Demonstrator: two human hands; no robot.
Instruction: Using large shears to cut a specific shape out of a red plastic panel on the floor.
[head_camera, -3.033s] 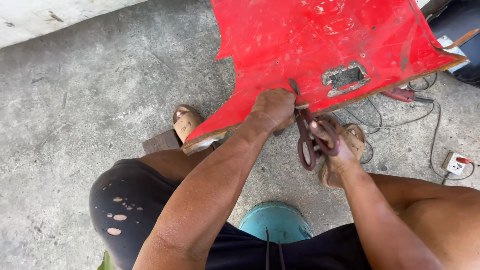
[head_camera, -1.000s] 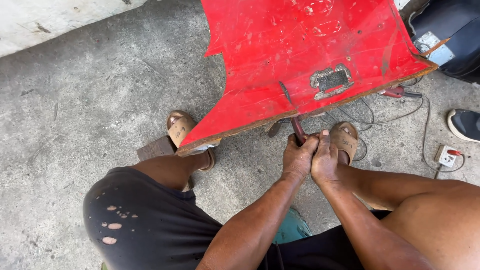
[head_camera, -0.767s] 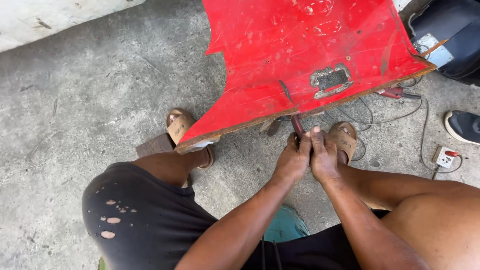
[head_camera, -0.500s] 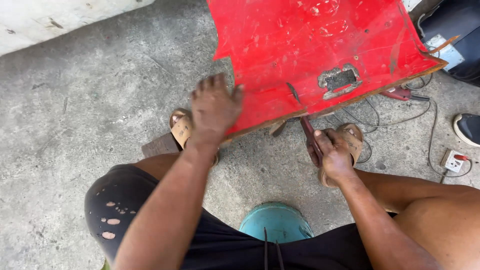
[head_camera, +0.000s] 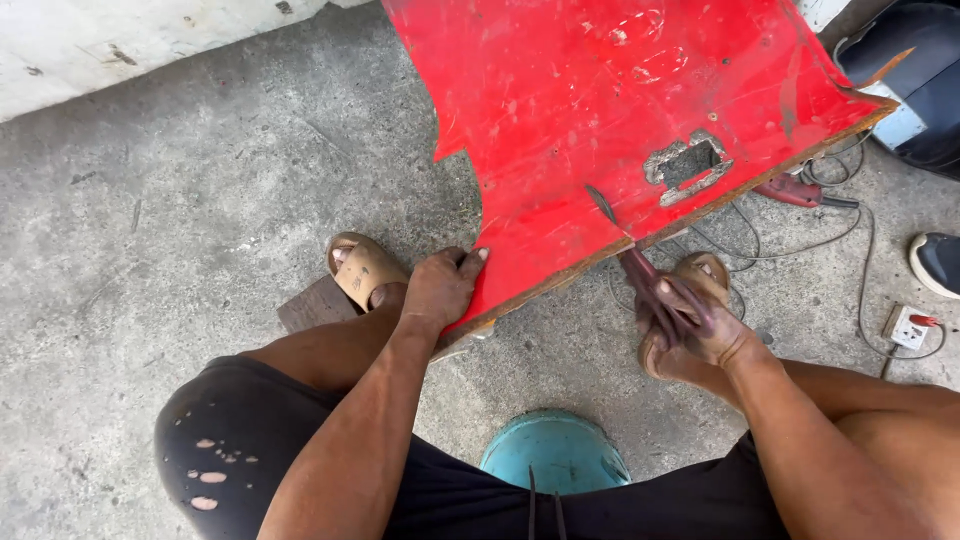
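Note:
A large red sheet-metal panel (head_camera: 620, 120) with a rusty cut-out hole lies tilted on the concrete in front of me. My left hand (head_camera: 441, 286) grips its lower left corner, thumb on the red face. My right hand (head_camera: 690, 318) is closed around the dark handles of metal snips (head_camera: 632, 262), whose blades bite into the panel's lower edge along a short cut.
I sit on a teal stool (head_camera: 556, 452), feet in tan sandals (head_camera: 362, 270). A wooden block (head_camera: 312, 304) lies by the left foot. Cables (head_camera: 800, 245), a red tool (head_camera: 795, 190) and a white power socket (head_camera: 908, 326) lie to the right, near another person's shoe (head_camera: 937, 262).
My left hand left the snips, swung up over the panel, then came down onto its lower left corner. The right hand alone now holds the snips at the edge.

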